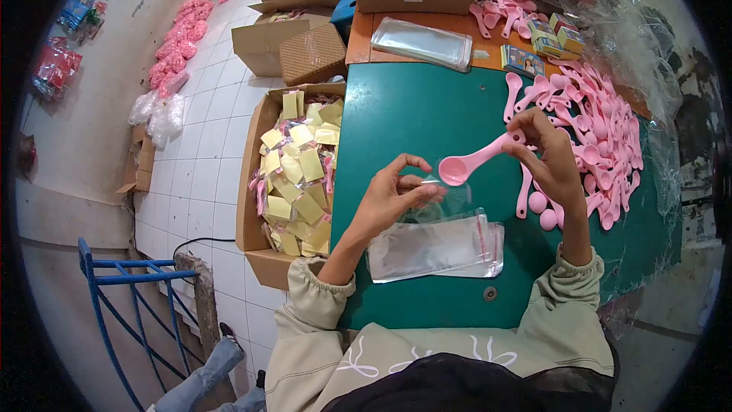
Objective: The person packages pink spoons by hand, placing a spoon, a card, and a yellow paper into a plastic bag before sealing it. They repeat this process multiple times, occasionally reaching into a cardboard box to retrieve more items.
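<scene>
My right hand [550,159] pinches a pink measuring spoon [480,157] by the end of its handle, bowl pointing left. My left hand [390,197] has thumb and fingers closed on a clear plastic bag [457,198], whose mouth lies just under the spoon's bowl. Below the hands, a stack of clear plastic bags [419,253] rests on the green tabletop [396,126]. A large heap of pink spoons [602,133] spreads to the right of my right hand, with several loose spoons at its near edge.
Left of the table stands a cardboard box [252,175] full of bagged spoons with yellow cards [297,172]. At the back lie more clear bags [423,42] and small card stacks [549,37]. A blue metal frame [126,275] and a person's leg [210,374] are at lower left.
</scene>
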Action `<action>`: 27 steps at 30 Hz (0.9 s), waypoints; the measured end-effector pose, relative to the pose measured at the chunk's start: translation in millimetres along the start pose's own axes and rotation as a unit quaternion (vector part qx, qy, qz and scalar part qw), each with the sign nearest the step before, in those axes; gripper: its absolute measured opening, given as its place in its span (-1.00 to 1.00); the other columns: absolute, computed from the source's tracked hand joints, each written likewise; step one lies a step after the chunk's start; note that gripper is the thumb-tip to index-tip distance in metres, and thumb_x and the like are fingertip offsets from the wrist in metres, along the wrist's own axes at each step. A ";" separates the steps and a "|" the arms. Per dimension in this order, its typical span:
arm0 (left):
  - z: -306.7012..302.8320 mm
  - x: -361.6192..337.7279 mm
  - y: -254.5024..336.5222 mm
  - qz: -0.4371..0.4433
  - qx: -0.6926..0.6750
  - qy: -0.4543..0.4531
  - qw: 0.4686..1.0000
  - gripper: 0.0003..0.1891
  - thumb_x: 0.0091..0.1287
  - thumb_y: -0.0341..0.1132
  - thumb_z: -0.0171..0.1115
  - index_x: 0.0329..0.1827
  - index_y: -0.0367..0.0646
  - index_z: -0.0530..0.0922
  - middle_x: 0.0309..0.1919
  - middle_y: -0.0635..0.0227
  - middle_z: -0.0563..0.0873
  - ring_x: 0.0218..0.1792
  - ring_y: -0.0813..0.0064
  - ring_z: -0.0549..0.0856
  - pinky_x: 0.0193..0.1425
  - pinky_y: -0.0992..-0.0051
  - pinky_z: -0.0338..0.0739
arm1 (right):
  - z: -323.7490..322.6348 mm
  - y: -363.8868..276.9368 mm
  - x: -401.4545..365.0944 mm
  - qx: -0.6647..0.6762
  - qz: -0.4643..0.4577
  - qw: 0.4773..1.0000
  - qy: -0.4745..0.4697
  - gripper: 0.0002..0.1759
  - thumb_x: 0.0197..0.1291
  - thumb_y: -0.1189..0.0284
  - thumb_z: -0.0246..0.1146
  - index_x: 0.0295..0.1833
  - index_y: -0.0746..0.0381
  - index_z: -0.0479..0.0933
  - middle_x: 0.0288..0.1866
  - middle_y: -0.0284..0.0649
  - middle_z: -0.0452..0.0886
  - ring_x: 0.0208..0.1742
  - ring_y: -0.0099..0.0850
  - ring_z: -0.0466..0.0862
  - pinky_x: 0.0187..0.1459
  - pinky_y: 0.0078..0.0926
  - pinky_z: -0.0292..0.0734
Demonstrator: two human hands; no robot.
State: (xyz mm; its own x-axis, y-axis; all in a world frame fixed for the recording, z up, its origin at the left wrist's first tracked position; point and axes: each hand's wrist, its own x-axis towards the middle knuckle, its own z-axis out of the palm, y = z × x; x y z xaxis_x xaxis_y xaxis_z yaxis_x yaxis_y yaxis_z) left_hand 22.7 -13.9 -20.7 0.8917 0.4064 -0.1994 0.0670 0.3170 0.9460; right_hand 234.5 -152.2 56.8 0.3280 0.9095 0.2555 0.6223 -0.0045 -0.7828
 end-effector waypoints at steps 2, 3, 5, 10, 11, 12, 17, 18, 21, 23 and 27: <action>-3.1 1.3 -7.3 0.014 -0.005 -0.008 1.000 -0.69 0.31 -0.40 0.21 0.06 -0.24 0.37 -0.25 0.21 0.72 -0.19 0.54 0.70 -0.26 0.63 0.54 | 4.1 0.3 -1.0 0.012 -0.014 1.000 -0.011 -0.77 0.16 0.46 0.28 -0.15 0.34 0.44 -0.41 -0.21 0.54 -0.35 -0.54 0.58 -0.29 -0.58 0.47; -2.4 1.3 -7.1 0.016 -0.011 -0.004 1.000 -0.69 0.32 -0.40 0.21 0.07 -0.24 0.38 -0.26 0.23 0.72 -0.20 0.56 0.69 -0.26 0.64 0.53 | 4.3 -0.4 -0.8 0.003 -0.013 1.000 -0.021 -0.77 0.16 0.46 0.28 -0.15 0.34 0.44 -0.41 -0.21 0.54 -0.36 -0.54 0.58 -0.29 -0.58 0.47; -0.4 1.4 -5.4 0.022 -0.023 0.003 0.999 -0.68 0.33 -0.38 0.20 0.09 -0.25 0.40 -0.28 0.27 0.72 -0.20 0.61 0.67 -0.28 0.65 0.50 | 3.5 -2.6 -0.3 -0.016 -0.013 0.999 -0.043 -0.78 0.15 0.48 0.28 -0.15 0.34 0.44 -0.41 -0.22 0.53 -0.36 -0.53 0.58 -0.28 -0.59 0.48; 6.4 0.6 -1.2 0.029 -0.039 -0.017 0.999 -0.66 0.35 -0.34 0.17 0.13 -0.27 0.42 -0.21 0.32 0.69 -0.21 0.63 0.64 -0.10 0.63 0.51 | 10.5 -3.1 -1.2 -0.010 -0.047 0.998 -0.046 -0.77 0.14 0.50 0.29 -0.15 0.33 0.43 -0.41 -0.20 0.55 -0.36 -0.50 0.59 -0.28 -0.57 0.49; 10.0 1.4 -2.0 0.029 -0.051 -0.023 0.998 -0.66 0.36 -0.33 0.17 0.14 -0.27 0.42 -0.19 0.33 0.69 -0.20 0.63 0.63 -0.06 0.62 0.50 | 15.1 -2.4 -1.5 0.003 -0.055 0.998 -0.037 -0.77 0.13 0.50 0.30 -0.15 0.33 0.43 -0.41 -0.20 0.56 -0.37 -0.50 0.60 -0.29 -0.57 0.49; 13.7 2.4 -4.1 0.047 -0.024 -0.019 0.998 -0.68 0.37 -0.32 0.15 0.13 -0.26 0.44 -0.21 0.33 0.69 -0.21 0.63 0.63 -0.09 0.62 0.51 | 20.1 -4.0 -2.5 0.021 -0.036 0.999 -0.034 -0.76 0.13 0.49 0.31 -0.16 0.33 0.42 -0.41 -0.20 0.57 -0.37 -0.49 0.61 -0.30 -0.56 0.50; 9.2 8.6 -15.1 0.069 0.104 -0.061 0.990 -0.64 0.46 -0.21 0.00 0.10 -0.36 0.48 -0.12 0.29 0.66 -0.06 0.54 0.62 0.05 0.59 0.48 | 35.5 -5.1 -6.6 0.059 -0.054 0.996 0.026 -0.70 0.08 0.46 0.37 -0.19 0.31 0.39 -0.40 -0.22 0.60 -0.41 -0.48 0.65 -0.33 -0.55 0.52; 7.4 8.3 -13.8 0.060 0.110 -0.071 0.990 -0.62 0.46 -0.19 -0.02 0.07 -0.37 0.49 -0.14 0.29 0.66 -0.07 0.53 0.63 0.04 0.59 0.48 | 34.6 -6.2 -7.4 0.057 -0.054 0.996 0.037 -0.70 0.09 0.40 0.36 -0.21 0.30 0.40 -0.38 -0.22 0.60 -0.40 -0.48 0.64 -0.33 -0.55 0.52; 9.1 7.7 -5.3 0.042 0.084 -0.083 0.992 -0.59 0.48 -0.14 -0.05 -0.01 -0.38 0.55 -0.25 0.30 0.68 -0.18 0.58 0.62 -0.08 0.61 0.48 | 30.4 -8.1 -11.2 0.049 -0.064 0.996 0.042 -0.62 0.15 0.18 0.29 -0.25 0.30 0.43 -0.29 -0.20 0.62 -0.35 -0.47 0.63 -0.28 -0.52 0.53; 20.1 6.2 7.3 0.044 0.002 -0.059 0.997 -0.59 0.48 -0.15 -0.05 -0.10 -0.38 0.60 -0.37 0.35 0.70 -0.35 0.69 0.57 -0.31 0.65 0.45 | 27.0 -5.6 -13.6 0.041 -0.085 0.995 0.003 -0.48 0.21 -0.02 0.17 -0.26 0.30 0.47 -0.16 -0.14 0.62 -0.26 -0.44 0.63 -0.21 -0.47 0.53; 17.5 9.9 20.6 0.035 0.008 -0.072 0.997 -0.57 0.48 -0.12 -0.07 0.01 -0.38 0.54 -0.20 0.15 0.70 -0.16 0.47 0.69 -0.04 0.55 0.56 | 38.4 13.4 12.4 0.125 -0.201 0.965 -0.115 -0.30 0.25 -0.20 -0.08 -0.16 0.26 0.59 0.07 -0.07 0.53 -0.08 -0.37 0.57 -0.01 -0.40 0.46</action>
State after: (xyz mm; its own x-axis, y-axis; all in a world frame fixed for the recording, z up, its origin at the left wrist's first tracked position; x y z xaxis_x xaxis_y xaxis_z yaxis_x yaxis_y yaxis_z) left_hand 40.7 -18.3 1.3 0.9493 0.2998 -0.0945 0.0076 0.2785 0.9604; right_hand 219.6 -125.0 27.7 -0.0895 0.8850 0.4570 0.4667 0.4426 -0.7657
